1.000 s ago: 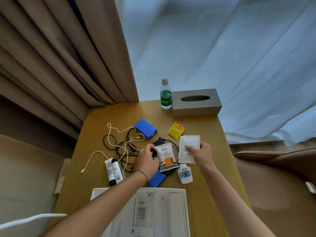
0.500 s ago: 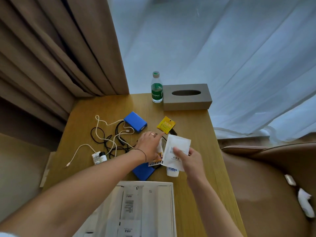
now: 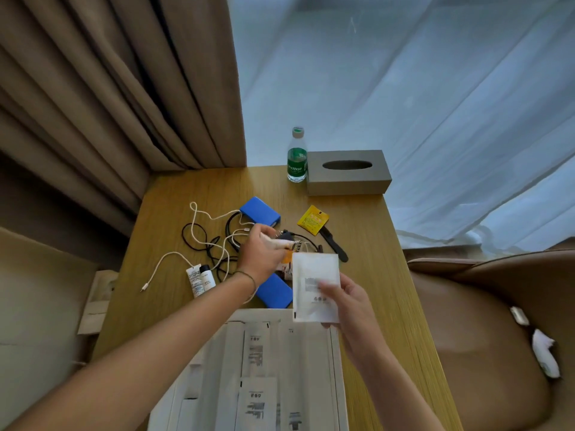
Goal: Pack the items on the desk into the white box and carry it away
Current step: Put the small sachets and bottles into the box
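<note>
Pinching a white sachet [image 3: 315, 284] by its lower edge, the right hand [image 3: 348, 309] holds it up just over the far rim of the white box [image 3: 337, 368]. Beyond and left of it, the left hand [image 3: 259, 255] grips a crumpled snack packet [image 3: 284, 245] above the counter [image 3: 367, 231], with cables [image 3: 214, 241] and a blue case [image 3: 259, 211] past its knuckles.

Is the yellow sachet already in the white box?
No, the yellow sachet lies on the desk near the tissue box, far from the white box at the near edge.
</note>
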`<state>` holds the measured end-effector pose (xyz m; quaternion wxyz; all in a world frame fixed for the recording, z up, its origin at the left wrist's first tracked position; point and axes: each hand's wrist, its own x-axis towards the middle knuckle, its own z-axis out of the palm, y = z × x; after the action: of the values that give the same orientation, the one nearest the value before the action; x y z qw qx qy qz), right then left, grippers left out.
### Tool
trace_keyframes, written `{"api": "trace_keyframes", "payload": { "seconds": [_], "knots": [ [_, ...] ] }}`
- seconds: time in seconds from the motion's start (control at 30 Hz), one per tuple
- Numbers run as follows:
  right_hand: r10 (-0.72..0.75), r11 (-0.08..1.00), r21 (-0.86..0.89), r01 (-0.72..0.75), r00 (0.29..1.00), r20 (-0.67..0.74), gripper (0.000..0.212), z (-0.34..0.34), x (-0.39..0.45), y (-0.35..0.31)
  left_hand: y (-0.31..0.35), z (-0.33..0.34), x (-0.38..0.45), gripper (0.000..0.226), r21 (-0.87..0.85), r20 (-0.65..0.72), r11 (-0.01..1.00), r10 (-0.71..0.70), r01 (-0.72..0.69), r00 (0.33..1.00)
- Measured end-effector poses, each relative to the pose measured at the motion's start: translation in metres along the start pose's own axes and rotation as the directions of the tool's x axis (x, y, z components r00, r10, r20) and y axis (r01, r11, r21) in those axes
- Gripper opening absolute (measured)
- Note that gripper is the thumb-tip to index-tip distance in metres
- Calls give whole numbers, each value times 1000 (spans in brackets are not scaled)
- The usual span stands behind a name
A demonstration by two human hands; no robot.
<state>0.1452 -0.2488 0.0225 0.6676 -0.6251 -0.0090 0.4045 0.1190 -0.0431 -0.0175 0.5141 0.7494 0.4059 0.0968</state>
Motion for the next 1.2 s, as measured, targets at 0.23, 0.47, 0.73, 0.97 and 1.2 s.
{"api": "trace_keyframes", "payload": {
  "seconds": [0.23,0.47,0.73,0.97,1.2],
  "knots": [
    [175,966,-212,-146,976,125,35,20,-46,35,-9,-53,-37,44,-346,40,930,-119,126,992],
    [253,870,-428,-247,967,-44,34,43,-46,74,-25,-93,-74,25,-546,105,815,-163,194,981],
    [297,793,-527,-306,949,-105,28,64,-25,110,-43,-122,-105,30,-580,116,780,-209,237,971],
    [245,724,-628,-286,957,-154,6,67,-9,130,-57,-136,-127,26,-532,103,812,-222,242,970],
    [188,530,-810,-252,966,-177,14,69,-3,143,-59,-136,-143,29,-474,106,845,-225,248,969]
  ]
}}
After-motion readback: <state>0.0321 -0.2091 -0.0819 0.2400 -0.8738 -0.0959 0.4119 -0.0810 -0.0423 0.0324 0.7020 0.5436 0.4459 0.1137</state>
